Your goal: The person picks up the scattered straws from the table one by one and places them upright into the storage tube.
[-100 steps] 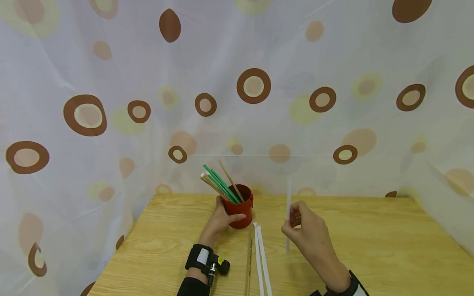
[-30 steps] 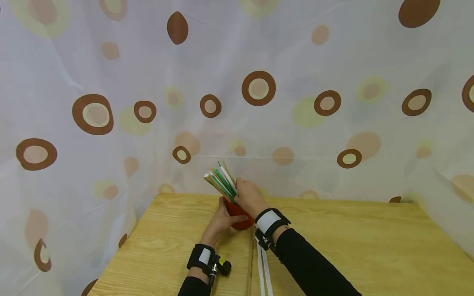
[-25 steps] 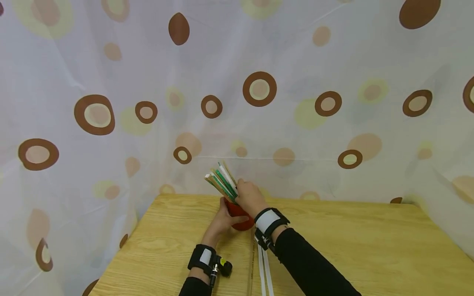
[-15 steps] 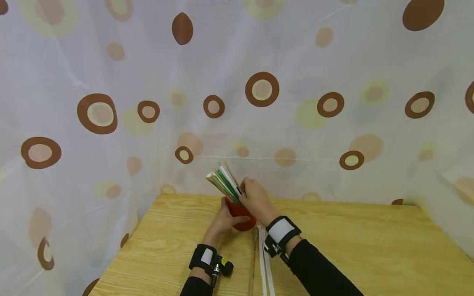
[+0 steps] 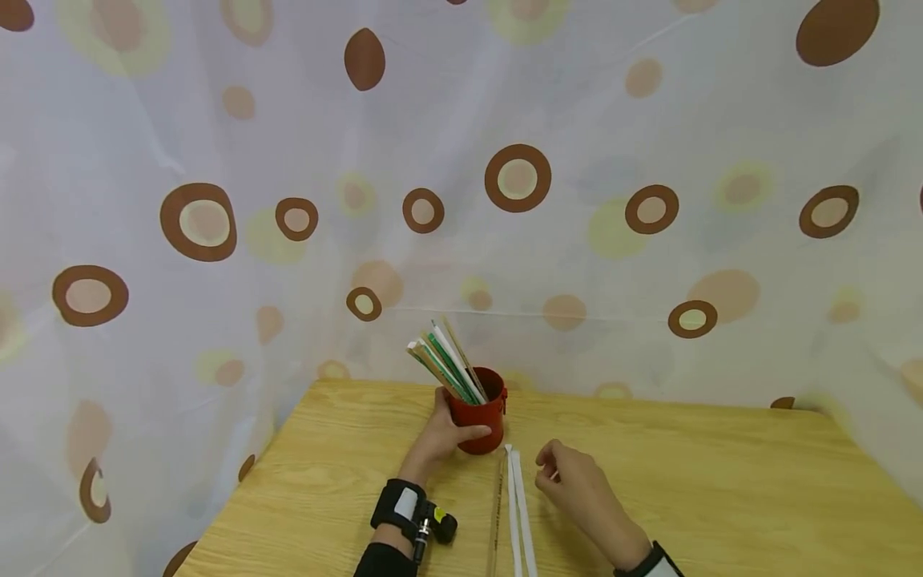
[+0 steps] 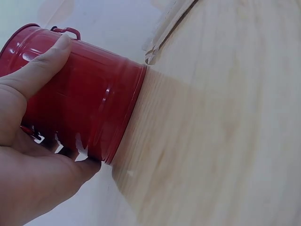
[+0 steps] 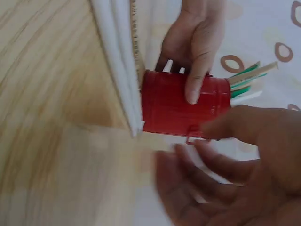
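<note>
A small red bucket (image 5: 481, 412) with side handles stands on the table, and my left hand (image 5: 436, 437) grips it from the left, thumb across its front. In the left wrist view, the thumb (image 6: 44, 63) lies along the bucket's red wall. Slim sticks (image 5: 447, 365) in white, green and brown lean out to the left over its rim. My right hand (image 5: 577, 485) hovers to the right of two long white sticks (image 5: 523, 513), fingers loosely bent, holding nothing. It is partly blurred in the right wrist view. A brown stick (image 5: 496, 509) with printing lies left of the white ones.
The wooden table (image 5: 707, 481) stretches out to the right and left of the bucket. Behind it hangs a pale curtain (image 5: 562, 248) with brown and yellow spots. A wrist camera (image 5: 441, 525) sits on the left forearm strap.
My right hand has put a white stick into the bucket, let it go, and moved back toward the front right. The left hand has kept its grip on the bucket.
</note>
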`<state>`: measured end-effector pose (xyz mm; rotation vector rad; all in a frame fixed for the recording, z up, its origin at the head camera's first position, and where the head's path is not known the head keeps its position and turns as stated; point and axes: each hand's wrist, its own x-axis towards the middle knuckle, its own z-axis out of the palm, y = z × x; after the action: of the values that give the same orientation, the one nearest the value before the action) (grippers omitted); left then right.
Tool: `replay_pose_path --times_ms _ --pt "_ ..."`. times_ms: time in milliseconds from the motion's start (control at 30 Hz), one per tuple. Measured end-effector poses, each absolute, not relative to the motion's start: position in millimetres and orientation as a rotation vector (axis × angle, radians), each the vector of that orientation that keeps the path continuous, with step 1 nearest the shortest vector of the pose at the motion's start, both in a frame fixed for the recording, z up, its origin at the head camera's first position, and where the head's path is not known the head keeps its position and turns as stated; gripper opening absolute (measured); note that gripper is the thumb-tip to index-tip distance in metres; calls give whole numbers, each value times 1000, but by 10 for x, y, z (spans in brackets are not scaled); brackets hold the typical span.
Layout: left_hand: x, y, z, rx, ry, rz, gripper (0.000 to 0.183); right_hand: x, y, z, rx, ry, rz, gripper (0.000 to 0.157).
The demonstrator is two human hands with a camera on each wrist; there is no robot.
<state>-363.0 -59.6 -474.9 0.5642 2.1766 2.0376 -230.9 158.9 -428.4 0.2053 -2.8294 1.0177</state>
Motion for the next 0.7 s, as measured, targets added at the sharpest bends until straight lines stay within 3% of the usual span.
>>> replay_pose_path --times_ms 300,700 --pt "-3639 -606 -4782 568 2165 2040 92 -2161 1522 -4403 189 -3148 932 30" --pt "-3635 -592 -4750 537 2211 2014 92 -2085 1519 -4527 188 -3107 882 27"
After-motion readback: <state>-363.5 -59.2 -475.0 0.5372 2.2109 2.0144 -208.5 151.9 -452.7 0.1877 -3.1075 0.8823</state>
